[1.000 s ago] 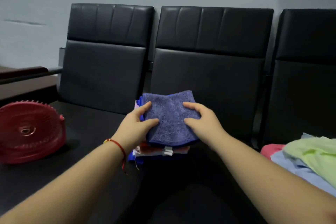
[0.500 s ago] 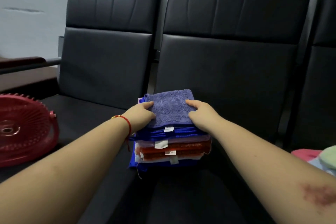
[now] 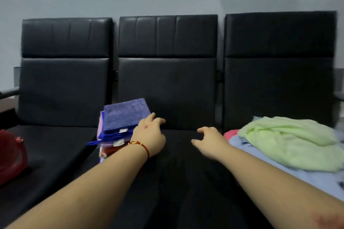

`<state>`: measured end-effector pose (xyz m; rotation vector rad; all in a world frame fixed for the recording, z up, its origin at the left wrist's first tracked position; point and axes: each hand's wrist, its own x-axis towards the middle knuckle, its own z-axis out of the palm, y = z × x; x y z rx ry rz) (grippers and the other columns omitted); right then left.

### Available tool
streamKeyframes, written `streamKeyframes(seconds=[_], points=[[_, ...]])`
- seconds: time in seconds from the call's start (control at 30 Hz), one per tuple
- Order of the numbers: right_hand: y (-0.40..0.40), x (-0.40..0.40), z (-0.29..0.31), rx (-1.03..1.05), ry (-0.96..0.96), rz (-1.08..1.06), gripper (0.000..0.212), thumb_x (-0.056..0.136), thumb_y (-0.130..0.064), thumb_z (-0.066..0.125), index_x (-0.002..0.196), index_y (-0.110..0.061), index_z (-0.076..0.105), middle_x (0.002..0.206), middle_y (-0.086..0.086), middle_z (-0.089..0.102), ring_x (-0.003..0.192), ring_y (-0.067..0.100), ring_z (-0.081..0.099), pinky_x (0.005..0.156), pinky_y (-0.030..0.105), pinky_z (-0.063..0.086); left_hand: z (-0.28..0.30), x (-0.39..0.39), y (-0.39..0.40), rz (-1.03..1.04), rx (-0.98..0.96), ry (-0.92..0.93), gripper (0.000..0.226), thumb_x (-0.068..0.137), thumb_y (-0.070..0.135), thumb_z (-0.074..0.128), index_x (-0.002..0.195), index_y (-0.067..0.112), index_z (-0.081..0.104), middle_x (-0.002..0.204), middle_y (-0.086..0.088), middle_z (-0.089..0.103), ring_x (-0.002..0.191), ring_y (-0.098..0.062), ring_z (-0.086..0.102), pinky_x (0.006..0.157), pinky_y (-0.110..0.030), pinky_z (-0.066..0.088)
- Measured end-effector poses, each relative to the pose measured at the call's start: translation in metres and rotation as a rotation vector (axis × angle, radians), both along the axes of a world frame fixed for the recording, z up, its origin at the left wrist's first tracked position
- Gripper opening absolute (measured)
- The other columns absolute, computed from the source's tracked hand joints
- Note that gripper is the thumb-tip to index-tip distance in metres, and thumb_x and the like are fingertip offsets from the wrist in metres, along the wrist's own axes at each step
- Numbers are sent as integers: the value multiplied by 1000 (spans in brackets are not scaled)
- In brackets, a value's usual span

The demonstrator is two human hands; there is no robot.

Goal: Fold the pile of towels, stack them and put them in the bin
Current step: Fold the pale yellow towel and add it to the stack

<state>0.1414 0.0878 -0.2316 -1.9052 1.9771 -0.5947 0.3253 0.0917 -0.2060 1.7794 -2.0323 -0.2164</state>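
A stack of folded towels (image 3: pixel 121 122), purple one on top with blue, pink and red layers under it, stands on the seat of the black bench, left of centre. My left hand (image 3: pixel 149 133) hovers at the stack's right side, fingers loosely curled and holding nothing. My right hand (image 3: pixel 210 140) is over the bare middle seat, fingers relaxed and empty, a short way left of the unfolded pile. That pile has a light green towel (image 3: pixel 290 141) on top, a pale blue towel (image 3: pixel 279 167) beneath and a pink towel (image 3: pixel 230 133) at its left edge. The red bin (image 3: pixel 11 156) shows at the left edge.
Three black padded backrests (image 3: pixel 167 72) rise behind the seats, with a grey wall above. The black seat surface (image 3: pixel 182 182) stretches between the stack and the unfolded pile. A dark armrest (image 3: pixel 8 92) sits at far left.
Both hands have let go of the purple towel and left the stack. The right hand moved right toward the unfolded pile. The view swung right, showing the third seat.
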Motion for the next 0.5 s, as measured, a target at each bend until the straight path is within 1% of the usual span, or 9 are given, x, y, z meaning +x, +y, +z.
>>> streamKeyframes(seconds=[0.07,0.13,0.17,0.27,0.33,0.4,0.43,0.5], points=[[34,-57,3,-17,80,-101,51,90,-36,54,138,-19,45,143,7,40,127,25,45,101,32,41,-2,-53,15,-92,70,25,56,92,12,48,143,32,36,159,1,11,143,-25,20,113,-40,30],[52,-95,5,-32,150,-151,45,89,-30,55,132,-17,51,138,8,44,124,26,46,100,31,41,-6,-84,23,-129,127,45,58,91,10,46,143,33,35,159,4,7,143,-25,20,109,-40,38],[67,-121,7,-34,181,-196,44,90,-29,55,132,-17,51,137,8,44,124,26,45,100,31,41,-9,-108,29,-179,153,35,58,90,10,44,143,33,36,159,5,7,143,-25,19,108,-39,38],[97,-183,8,-46,248,-309,44,90,-25,56,133,-20,49,136,4,45,122,24,46,96,31,43,-19,-169,45,-341,165,-63,54,91,15,42,143,28,36,160,1,8,145,-23,17,114,-37,28],[107,-211,4,-63,237,-351,46,91,-22,54,136,-22,44,136,3,43,121,23,46,94,31,43,-23,-201,57,-438,166,-118,54,92,15,41,144,26,35,159,1,10,144,-22,18,115,-36,25],[111,-229,-2,-81,198,-374,50,91,-22,54,139,-22,40,139,2,41,122,23,46,94,31,44,-25,-227,64,-512,180,-148,56,92,12,41,146,26,32,160,1,7,145,-19,16,116,-35,23],[111,-235,-6,-98,177,-381,51,91,-23,55,140,-21,39,140,2,40,122,23,47,95,31,43,-23,-237,65,-534,181,-158,56,92,12,42,146,26,32,160,2,7,145,-19,15,115,-34,23],[110,-243,-14,-122,131,-387,51,91,-28,56,139,-21,40,140,1,42,121,24,49,96,32,42,-21,-255,66,-550,159,-163,55,94,11,41,145,28,33,159,5,12,144,-19,19,113,-32,26]])
